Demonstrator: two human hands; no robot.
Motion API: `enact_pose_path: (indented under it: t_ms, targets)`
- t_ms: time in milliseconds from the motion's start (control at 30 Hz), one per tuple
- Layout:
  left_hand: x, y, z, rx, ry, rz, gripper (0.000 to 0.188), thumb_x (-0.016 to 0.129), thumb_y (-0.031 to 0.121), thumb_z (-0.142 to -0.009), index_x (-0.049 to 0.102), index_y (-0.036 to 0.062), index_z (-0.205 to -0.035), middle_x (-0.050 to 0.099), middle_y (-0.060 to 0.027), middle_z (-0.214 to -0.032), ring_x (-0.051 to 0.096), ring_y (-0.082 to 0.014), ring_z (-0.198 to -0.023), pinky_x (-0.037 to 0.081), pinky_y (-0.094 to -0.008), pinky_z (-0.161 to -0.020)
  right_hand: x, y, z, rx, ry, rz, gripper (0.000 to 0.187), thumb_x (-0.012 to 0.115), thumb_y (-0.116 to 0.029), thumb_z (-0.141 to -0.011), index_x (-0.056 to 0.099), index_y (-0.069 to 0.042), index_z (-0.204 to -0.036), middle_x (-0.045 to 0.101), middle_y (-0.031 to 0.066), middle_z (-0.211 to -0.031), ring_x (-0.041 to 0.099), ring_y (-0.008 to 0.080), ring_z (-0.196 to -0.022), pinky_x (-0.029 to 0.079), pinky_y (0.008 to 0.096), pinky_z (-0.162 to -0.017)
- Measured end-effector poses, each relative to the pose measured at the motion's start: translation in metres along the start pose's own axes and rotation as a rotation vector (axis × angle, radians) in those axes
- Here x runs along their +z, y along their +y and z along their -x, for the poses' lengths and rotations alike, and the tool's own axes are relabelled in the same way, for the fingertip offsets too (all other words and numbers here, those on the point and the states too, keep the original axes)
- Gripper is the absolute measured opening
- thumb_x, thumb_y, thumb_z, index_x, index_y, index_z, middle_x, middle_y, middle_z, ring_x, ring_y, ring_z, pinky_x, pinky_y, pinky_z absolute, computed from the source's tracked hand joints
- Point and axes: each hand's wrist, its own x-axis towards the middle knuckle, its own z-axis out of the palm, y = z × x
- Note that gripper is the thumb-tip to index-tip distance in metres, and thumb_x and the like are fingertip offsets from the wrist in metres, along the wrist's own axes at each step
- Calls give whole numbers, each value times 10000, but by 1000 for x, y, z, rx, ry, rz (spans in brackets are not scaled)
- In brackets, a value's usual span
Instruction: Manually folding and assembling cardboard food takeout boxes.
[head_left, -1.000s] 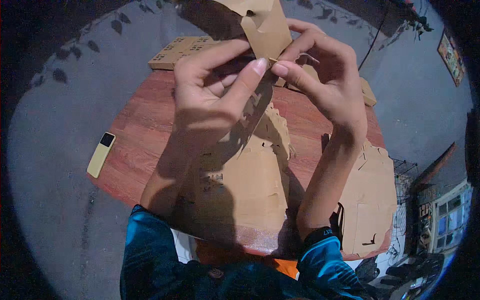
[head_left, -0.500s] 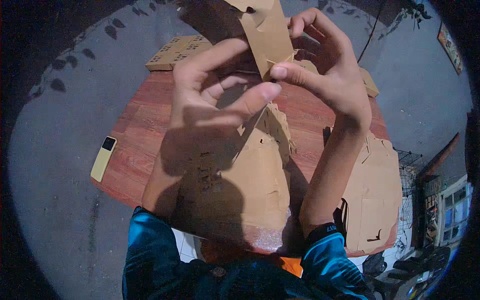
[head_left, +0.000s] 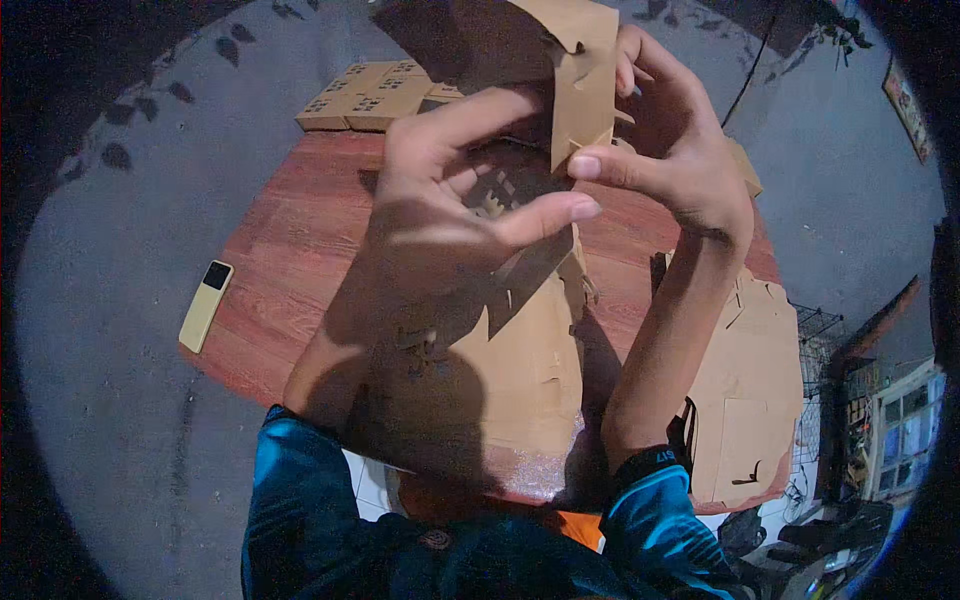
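— Head view puts our two hands high over the red-brown wooden table [head_left: 290, 250]. What have we got hold of?

— A die-cut cardboard piece [head_left: 585, 80], half folded, raised near the top edge of the picture, above the table and close to the camera. Our right hand [head_left: 670, 150] pinches its lower flap between thumb and curled fingers, closed on the card.

— And our left hand [head_left: 450, 200]?

— Fingers spread and loosely curled, thumb stretched out toward the right thumb. The index finger reaches up along the shaded side of the cardboard piece; we cannot tell whether it truly grips it.

— What lies below?

— A stack of flat cardboard blanks [head_left: 500, 400] on the table under our forearms, and another flat blank [head_left: 750, 400] at the right edge. Folded cardboard boxes [head_left: 370, 95] sit at the far side. A pale yellow phone [head_left: 206, 305] lies on the grey floor [head_left: 110, 350] just beside the table's left edge.
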Motion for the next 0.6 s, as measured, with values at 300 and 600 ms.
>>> enact_pose_path:
  t_ms: [300,600]
  targets:
    - [-15,-1,-12,33,89,353,415,720,-55,-811,587,-82,-1204,671,-143,-1109,657,-171,-1008,552,-272,-890,11,-2,-27,-480,164,480,196,836,-151,-745,744,1,-828,680,130,-900,551,256,-1127,448,430,-949]
    - [-27,1,-11,127,25,463,413,714,-59,-824,579,-94,-1212,661,-162,-1147,657,-185,-1025,547,-278,-904,42,-12,-29,-279,323,13,212,874,-185,-698,770,-29,-797,657,112,-1011,533,238,-1127,444,421,-936]
